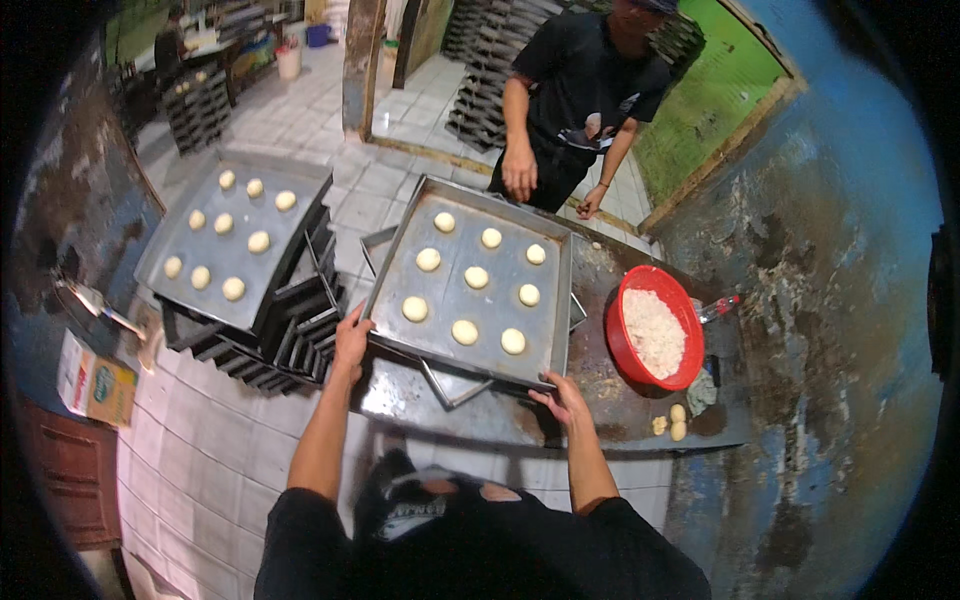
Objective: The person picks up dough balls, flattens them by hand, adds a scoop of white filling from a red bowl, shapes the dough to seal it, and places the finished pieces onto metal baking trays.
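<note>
A square metal baking tray (pixel 505 270) lies over other trays on the table in front of me, turned slightly askew to them. Several pale round dough balls (pixel 476 277) sit on it in rows of three. My left hand (pixel 351 340) grips the tray's near left corner, fingers around the rim. At the near right corner, my right hand (pixel 562 397) holds the edge, its thumb on top and the other fingers partly hidden. Right of the tray stands a red plastic basin (pixel 617 345) with a whitish, crumbly filling (pixel 655 333).
A stack of trays (pixel 270 340) on the left carries another tray of dough balls (pixel 224 223). Across the table stands a co-worker (pixel 590 100). Small dough pieces (pixel 678 422) and a cloth (pixel 703 390) lie by the basin. A stained blue wall (pixel 810 330) bounds the right side.
</note>
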A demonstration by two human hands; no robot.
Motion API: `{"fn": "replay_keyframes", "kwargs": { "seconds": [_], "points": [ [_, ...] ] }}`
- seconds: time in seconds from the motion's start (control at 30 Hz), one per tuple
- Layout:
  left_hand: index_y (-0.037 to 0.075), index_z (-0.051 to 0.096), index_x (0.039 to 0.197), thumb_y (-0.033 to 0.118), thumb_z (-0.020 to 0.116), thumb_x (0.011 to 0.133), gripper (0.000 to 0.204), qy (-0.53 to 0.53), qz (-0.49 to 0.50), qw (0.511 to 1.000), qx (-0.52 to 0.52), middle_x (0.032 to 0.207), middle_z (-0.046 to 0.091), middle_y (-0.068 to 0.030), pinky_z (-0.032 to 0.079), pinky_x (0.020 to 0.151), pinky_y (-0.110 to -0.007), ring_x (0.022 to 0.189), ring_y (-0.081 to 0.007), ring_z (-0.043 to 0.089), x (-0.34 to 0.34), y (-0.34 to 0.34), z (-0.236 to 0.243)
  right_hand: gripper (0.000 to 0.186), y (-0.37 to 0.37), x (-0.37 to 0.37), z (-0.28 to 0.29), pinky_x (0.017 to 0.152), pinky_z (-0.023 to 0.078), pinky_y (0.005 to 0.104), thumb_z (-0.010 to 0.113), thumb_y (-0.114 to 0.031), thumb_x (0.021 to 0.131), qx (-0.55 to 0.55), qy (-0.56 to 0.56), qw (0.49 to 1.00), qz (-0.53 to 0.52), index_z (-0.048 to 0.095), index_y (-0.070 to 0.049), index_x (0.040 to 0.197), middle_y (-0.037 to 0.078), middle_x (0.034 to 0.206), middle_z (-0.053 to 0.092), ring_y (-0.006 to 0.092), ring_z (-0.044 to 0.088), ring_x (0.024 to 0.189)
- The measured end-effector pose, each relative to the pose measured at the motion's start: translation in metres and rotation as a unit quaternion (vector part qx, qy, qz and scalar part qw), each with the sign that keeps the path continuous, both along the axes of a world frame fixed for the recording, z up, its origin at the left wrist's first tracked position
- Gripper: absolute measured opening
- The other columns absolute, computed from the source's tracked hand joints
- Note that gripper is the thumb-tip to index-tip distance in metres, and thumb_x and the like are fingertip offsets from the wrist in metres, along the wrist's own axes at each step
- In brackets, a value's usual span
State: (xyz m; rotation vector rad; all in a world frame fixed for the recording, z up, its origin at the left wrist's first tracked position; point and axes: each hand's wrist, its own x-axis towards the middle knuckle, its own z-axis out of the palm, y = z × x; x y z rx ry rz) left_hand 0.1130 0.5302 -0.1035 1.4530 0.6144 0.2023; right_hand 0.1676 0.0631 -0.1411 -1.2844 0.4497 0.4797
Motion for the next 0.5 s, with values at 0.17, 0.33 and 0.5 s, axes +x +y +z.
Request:
{"fn": "replay_keyframes", "kwargs": {
  "seconds": [0.17,0.33,0.5],
  "points": [
    [0.007,0.057,0.141,0.001,0.057,0.078,0.063,-0.044,0.009,0.999,-0.013,0.121,0.066,-0.0038,0.046,0.086,-0.022,0.099,-0.0108,0.059,-0.06,-0.016,0.071,0.022,-0.01,-0.058,0.0,0.087,0.057,0.0538,0.068,-0.009,0.087,0.204,-0.017,0.977,-0.055,0.062,0.003,0.103,0.021,0.107,0.067,0.0353,0.066,0.101],
    [0.009,0.06,0.139,0.001,0.056,0.075,0.065,-0.018,0.021,0.999,0.021,0.118,0.065,0.0001,0.044,0.081,-0.02,0.091,-0.0065,0.056,-0.148,-0.01,0.122,0.012,0.012,-0.139,0.036,0.077,0.061,0.05,0.067,-0.008,0.086,0.154,-0.037,0.984,-0.077,0.063,0.0,0.094,0.013,0.099,0.067,0.0305,0.068,0.091],
    [0.005,0.058,0.14,0.0,0.055,0.076,0.064,-0.097,0.101,0.99,-0.003,0.12,0.064,-0.001,0.043,0.085,-0.02,0.094,-0.0082,0.057,-0.197,0.041,0.124,0.022,0.066,-0.125,0.056,0.076,0.061,0.049,0.069,-0.011,0.085,0.132,-0.07,0.989,0.001,0.061,-0.001,0.102,0.012,0.097,0.066,0.0288,0.067,0.09]
  ]
}}
